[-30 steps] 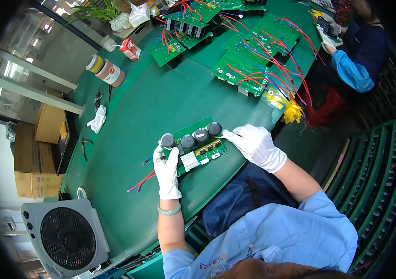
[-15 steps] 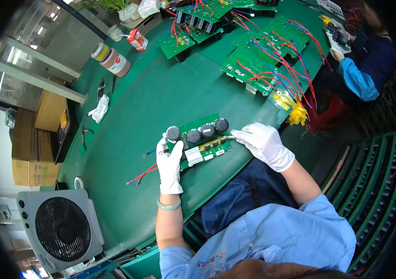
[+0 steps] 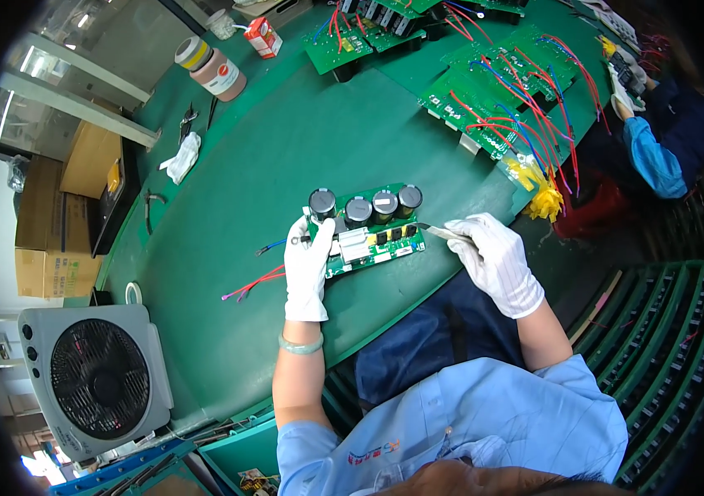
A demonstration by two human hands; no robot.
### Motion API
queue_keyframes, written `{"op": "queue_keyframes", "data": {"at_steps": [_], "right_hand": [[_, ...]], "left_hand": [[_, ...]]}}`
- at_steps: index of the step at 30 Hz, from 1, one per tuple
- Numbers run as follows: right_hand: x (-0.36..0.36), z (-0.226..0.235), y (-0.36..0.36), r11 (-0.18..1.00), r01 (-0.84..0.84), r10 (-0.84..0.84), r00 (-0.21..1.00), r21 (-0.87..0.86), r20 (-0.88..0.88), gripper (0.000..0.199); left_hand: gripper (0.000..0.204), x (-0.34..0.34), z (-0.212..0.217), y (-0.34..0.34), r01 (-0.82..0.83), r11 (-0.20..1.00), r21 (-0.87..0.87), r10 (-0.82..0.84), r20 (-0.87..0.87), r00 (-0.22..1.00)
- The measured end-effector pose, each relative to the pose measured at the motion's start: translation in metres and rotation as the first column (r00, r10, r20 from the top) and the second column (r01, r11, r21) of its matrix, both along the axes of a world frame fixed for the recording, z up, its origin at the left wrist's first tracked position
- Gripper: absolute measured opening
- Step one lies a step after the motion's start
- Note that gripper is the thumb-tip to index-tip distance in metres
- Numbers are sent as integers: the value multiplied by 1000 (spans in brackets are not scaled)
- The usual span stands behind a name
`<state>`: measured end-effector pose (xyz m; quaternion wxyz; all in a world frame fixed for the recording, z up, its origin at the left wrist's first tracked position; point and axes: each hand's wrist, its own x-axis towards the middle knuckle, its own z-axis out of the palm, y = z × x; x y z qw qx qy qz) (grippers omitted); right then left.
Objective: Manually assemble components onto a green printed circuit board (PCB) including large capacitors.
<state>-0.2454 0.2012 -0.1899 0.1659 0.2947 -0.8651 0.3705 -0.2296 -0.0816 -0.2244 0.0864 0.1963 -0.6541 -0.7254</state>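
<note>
A green circuit board (image 3: 405, 248) is tilted up over the bench in front of me. Four black round capacitors stand along its far side, and a silver heat sink (image 3: 355, 245) sits nearer. My left hand (image 3: 308, 271), in a white glove, grips the board's left end, thumb on top. Red and blue wires (image 3: 254, 283) trail out left of it. In my gloved right hand (image 3: 492, 260) slim metal tweezers (image 3: 444, 232) are pinched, their dark tip at the board's right end beside the small black components. Whether the tip touches is unclear.
More green boards with red and blue wires (image 3: 501, 99) lie at the far right, others stacked at the back. A jar (image 3: 218, 74), a red carton (image 3: 262, 38) and pliers (image 3: 151, 211) rest at left. A fan (image 3: 100, 376) stands near left; a co-worker's gloved hand (image 3: 623, 91) works at right.
The view has shifted slightly. My right hand has turned and drawn back a little from the board, so more of the tweezers shows. The left hand keeps its grip.
</note>
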Motion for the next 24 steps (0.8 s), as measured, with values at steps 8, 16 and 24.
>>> {"op": "queue_keyframes", "data": {"at_steps": [8,16,24], "right_hand": [[31,-9,-33,985,-170,167,984,41,57,20],[37,-14,-51,985,-88,85,996,146,28,20],[40,-20,-57,978,-201,201,980,50,14,19]], "left_hand": [[39,0,4,2,8,998,58,-8,-5,1000],[41,-1,6,3,-3,1000,28,3,11,1000],[42,0,7,5,3,999,49,-3,-1,1000]]}}
